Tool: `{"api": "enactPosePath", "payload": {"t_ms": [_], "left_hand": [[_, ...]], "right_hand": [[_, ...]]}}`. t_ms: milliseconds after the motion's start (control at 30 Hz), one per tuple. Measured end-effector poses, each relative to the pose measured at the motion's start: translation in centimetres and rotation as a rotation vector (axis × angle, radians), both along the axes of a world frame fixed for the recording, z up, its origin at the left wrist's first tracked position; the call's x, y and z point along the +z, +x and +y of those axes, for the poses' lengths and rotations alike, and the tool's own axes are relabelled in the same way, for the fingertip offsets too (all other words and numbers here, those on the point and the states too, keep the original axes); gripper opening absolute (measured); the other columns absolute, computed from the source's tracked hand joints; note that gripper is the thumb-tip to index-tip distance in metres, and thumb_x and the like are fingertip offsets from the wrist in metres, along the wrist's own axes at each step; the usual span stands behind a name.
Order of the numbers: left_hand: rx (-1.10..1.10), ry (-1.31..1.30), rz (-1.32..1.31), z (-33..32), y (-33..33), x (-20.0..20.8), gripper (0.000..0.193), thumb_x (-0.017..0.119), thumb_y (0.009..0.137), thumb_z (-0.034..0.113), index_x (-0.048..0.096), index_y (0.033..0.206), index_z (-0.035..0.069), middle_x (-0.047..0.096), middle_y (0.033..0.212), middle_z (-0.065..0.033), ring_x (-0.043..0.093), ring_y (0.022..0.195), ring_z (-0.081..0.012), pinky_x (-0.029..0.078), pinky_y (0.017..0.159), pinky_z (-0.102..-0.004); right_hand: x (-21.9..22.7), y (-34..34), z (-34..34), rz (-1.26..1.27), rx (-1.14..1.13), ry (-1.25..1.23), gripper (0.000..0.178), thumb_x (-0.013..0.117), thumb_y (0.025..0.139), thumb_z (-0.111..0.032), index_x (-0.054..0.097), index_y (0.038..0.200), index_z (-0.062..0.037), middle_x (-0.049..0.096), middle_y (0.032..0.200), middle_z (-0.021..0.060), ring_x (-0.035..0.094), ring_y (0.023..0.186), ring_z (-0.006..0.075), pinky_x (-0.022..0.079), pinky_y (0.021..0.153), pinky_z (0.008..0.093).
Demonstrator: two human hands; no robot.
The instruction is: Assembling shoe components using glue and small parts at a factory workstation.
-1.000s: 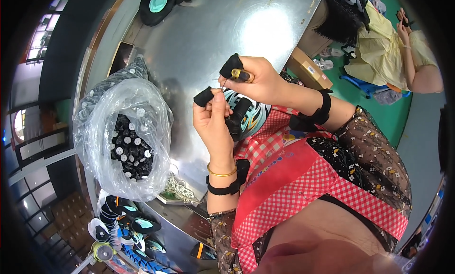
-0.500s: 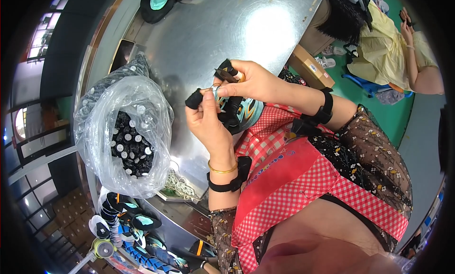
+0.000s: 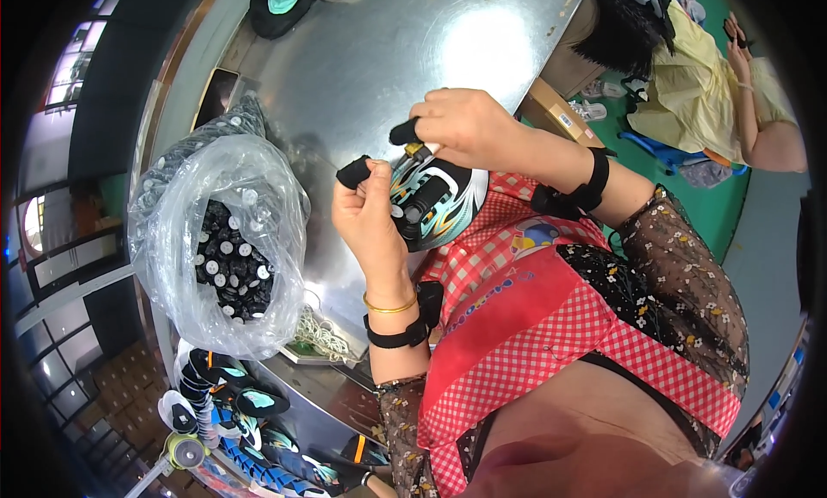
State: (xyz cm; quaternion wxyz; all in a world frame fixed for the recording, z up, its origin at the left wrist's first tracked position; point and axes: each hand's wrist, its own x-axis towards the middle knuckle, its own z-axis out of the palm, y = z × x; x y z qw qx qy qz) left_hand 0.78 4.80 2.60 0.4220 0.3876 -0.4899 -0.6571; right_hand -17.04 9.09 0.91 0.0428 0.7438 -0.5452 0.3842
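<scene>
A shoe (image 3: 446, 207) in black, white, teal and orange rests against my apron at the edge of the metal table, a black piece across its lacing area. My left hand (image 3: 369, 209) is beside its left side, with thumb and index finger pinched; what they hold, if anything, is too small to name. A black cloth sleeve covers that index fingertip. Above the shoe, my right hand (image 3: 465, 127) is closed round a small metal tool (image 3: 419, 152) with a yellowish part, pointing down toward the laces. My palm hides the rest of it. Another black finger sleeve shows there.
Left of my hands stands a clear plastic bag (image 3: 289, 300) full of black pieces with round white discs (image 3: 226, 246). Pale tangled cords (image 3: 323, 339) lie near it. Another shoe (image 3: 280, 11) is at the far side; several more (image 3: 263, 403) are lower left. A person in yellow (image 3: 689, 84) is at right.
My hands have moved apart; the right one has shifted right and turned, with the tool now pointing down. More of the shoe shows between them. My left hand moved slightly left.
</scene>
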Motion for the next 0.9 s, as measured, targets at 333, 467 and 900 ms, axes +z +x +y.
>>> {"api": "enactPosePath", "payload": {"t_ms": [333, 467, 900], "left_hand": [[-0.028, -0.189, -0.194, 0.4, -0.4, -0.3, 0.004, 0.063, 0.085, 0.004, 0.061, 0.089, 0.004, 0.054, 0.072, 0.0056, 0.042, 0.06, 0.0, 0.034, 0.056, -0.015], [-0.049, -0.144, -0.284, 0.3, -0.4, -0.1, 0.004, 0.058, 0.088, 0.005, 0.062, 0.088, 0.002, 0.043, 0.064, 0.0096, 0.035, 0.057, 0.0012, 0.028, 0.051, -0.016], [-0.068, 0.051, -0.094, 0.5, 0.2, -0.5, 0.014, 0.052, 0.092, 0.015, 0.06, 0.09, 0.004, 0.03, 0.054, 0.0104, 0.021, 0.045, 0.0006, 0.014, 0.041, -0.0193]], "right_hand": [[-0.1, 0.2, -0.4, -0.003, -0.088, -0.043, 0.021, 0.069, 0.061, -0.012, 0.054, 0.074, -0.0074, 0.057, 0.075, 0.0027, 0.057, 0.079, 0.0203, 0.043, 0.071, 0.0344], [-0.5, -1.5, -1.3, 0.117, -0.025, 0.041, 0.021, 0.067, 0.059, -0.01, 0.053, 0.074, -0.0085, 0.055, 0.075, 0.0024, 0.055, 0.077, 0.0199, 0.044, 0.067, 0.0328], [-4.9, -2.3, -4.6, 0.003, -0.116, -0.036, 0.01, 0.063, 0.07, -0.012, 0.055, 0.075, -0.0094, 0.057, 0.073, 0.0032, 0.057, 0.074, 0.0233, 0.044, 0.064, 0.0356]]}}
